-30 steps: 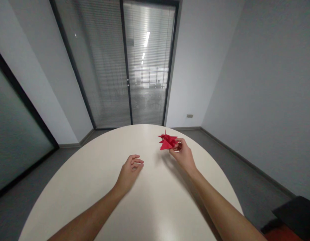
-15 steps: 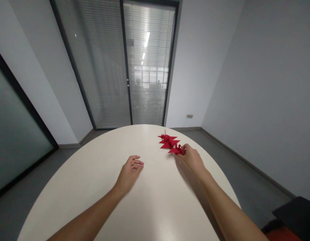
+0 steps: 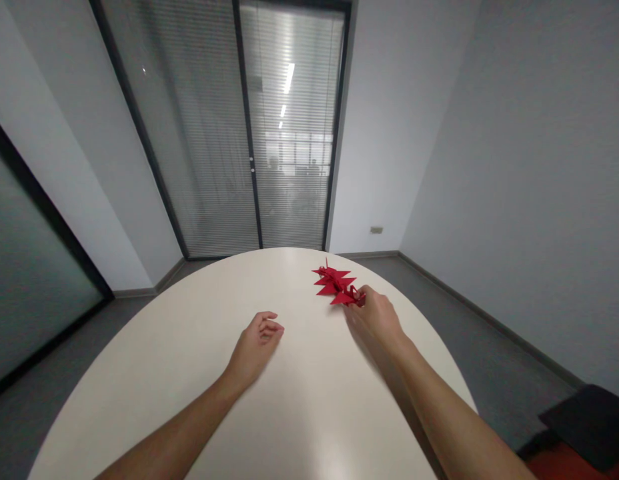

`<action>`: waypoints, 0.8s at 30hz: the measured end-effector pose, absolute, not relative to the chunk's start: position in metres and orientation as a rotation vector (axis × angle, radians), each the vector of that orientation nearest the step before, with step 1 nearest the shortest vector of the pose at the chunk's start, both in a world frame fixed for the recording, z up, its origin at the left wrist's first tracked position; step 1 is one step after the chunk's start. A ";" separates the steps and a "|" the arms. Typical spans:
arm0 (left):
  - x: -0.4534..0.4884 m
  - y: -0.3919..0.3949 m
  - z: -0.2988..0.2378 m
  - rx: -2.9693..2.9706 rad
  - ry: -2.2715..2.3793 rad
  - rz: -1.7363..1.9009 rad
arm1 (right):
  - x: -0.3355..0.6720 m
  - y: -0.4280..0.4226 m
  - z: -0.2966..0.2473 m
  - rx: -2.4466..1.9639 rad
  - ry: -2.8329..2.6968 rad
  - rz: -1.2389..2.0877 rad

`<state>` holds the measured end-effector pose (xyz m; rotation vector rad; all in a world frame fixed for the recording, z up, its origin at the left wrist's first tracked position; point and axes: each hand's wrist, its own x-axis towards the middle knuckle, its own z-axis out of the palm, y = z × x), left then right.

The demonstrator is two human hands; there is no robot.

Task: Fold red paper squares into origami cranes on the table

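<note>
Right hand (image 3: 383,316) pinches the nearest red paper piece (image 3: 347,297) off its left side; I see the other red pieces (image 3: 333,280) just beyond, over the white table (image 3: 164,380); left hand (image 3: 255,341) half-curled, holding nothing

Taking the clock about the view's centre, a glazed partition in a dark frame (image 3: 247,120) fills 10 to 12 o'clock, its slatted blinds (image 3: 204,153) lowered. Bright strip lights (image 3: 289,78) show through near 12. A frosted glass panel (image 3: 29,267) stands at 9. Toward 3, close in, a small wall plate (image 3: 376,230) sits low. A plain grey wall (image 3: 534,167) spans 2 to 3, with skirting (image 3: 489,320) beneath, along the grey floor (image 3: 504,373). At 4, a black-and-red object (image 3: 589,427), possibly a chair, is cut off.
</note>
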<state>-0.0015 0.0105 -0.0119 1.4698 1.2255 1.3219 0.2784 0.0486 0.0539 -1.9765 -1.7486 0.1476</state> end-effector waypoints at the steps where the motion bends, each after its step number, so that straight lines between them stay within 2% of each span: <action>1: -0.002 0.011 -0.012 1.475 1.226 1.321 | 0.278 0.049 0.053 -1.983 -1.749 0.144; 12: -0.003 0.009 -0.009 1.597 1.281 1.295 | 0.271 0.057 0.036 -2.171 -1.802 0.037; 24: -0.002 0.007 -0.005 1.628 1.302 1.245 | 0.269 0.060 0.033 -2.178 -1.836 -0.019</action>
